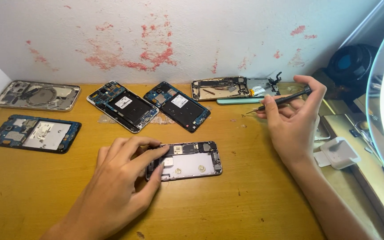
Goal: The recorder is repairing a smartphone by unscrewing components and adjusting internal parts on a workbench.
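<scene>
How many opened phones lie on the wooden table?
6: one under the left hand at, two at the left edge, two at centre back, one at right back.

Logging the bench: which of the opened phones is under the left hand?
The silver-framed opened phone at centre front, alone near the table edge; the left hand rests on its left end. The others lie untouched along the wall.

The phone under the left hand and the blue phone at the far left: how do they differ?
The phone under the left hand has a silver metal frame; the blue phone has a blue frame. The left hand touches the first; the blue one lies untouched. Both lie flat and opened on the wooden table.
</scene>
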